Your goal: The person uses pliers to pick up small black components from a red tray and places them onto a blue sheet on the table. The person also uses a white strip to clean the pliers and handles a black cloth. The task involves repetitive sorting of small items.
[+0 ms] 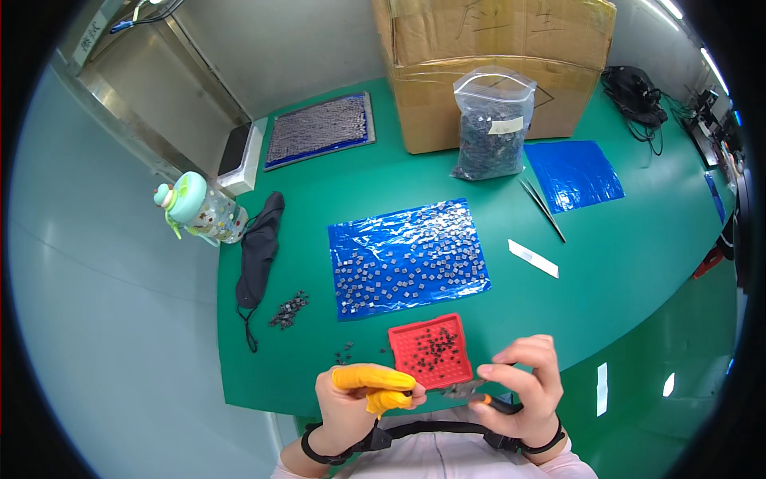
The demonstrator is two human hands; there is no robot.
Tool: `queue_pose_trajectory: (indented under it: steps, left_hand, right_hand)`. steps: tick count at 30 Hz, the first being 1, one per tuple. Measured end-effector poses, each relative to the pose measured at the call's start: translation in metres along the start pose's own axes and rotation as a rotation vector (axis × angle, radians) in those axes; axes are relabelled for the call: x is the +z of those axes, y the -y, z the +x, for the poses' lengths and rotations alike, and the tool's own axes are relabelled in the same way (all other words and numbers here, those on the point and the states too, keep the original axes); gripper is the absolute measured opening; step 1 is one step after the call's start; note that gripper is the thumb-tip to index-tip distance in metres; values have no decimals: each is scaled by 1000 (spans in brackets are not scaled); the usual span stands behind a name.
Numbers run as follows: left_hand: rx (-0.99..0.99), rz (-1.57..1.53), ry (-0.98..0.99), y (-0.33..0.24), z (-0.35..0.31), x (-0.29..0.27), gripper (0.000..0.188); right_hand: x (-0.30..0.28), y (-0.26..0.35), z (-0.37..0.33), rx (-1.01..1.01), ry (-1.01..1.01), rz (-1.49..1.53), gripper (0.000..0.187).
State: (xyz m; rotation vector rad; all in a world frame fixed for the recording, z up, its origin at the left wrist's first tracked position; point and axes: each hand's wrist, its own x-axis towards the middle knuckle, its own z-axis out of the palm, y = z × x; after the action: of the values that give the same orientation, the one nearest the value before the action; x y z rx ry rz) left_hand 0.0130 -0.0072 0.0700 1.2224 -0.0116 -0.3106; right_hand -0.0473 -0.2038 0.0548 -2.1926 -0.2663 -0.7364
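Observation:
My left hand [359,395], with yellow finger covers on some fingers, is closed in a pinch on a small black part [408,393]. In my right hand [531,391] is a pair of pliers [498,404] with orange-and-black handles. Their grey metal head points left toward the pinched part, and the jaws are too blurred to read. Just beyond both hands lies a red tray [404,337] with many tiny black pieces scattered inside. Farther off, a blue sheet [359,239] carries many small grey square pieces.
Loose dark pieces [289,310] lie in a pile at left, near a black fabric pouch [259,251] and a bottle [199,209]. Tweezers [544,211], a white strip [533,259] and another blue sheet [576,176] lie right. Behind stand a filled zip bag [491,132] and a carton [431,104].

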Motion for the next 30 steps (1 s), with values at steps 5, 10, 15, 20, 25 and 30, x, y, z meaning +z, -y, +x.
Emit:
queue_pose_trajectory:
  steps: [5, 10, 15, 20, 25, 30]
  left_hand:
    - [-121, -209, 219, 2, 5, -25, 20]
    - [-98, -111, 217, -2, 9, -33, 24]
    - [11, 406, 41, -22, 19, -28, 27]
    - [522, 1205, 8, -35, 78, -51, 19]
    - [589, 1379, 178, -17, 135, -59, 14]
    - [617, 1482, 249, 7, 155, -47, 15]
  right_hand:
    - [1, -5, 5, 110, 107, -255, 39]
    - [6, -15, -4, 171, 270, -314, 33]
    - [5, -22, -8, 163, 381, -380, 32]
    - [4, -25, -13, 176, 410, -387, 32]
    - [3, -21, -13, 144, 423, -332, 33]
    - [-3, -23, -18, 181, 406, -338, 33]
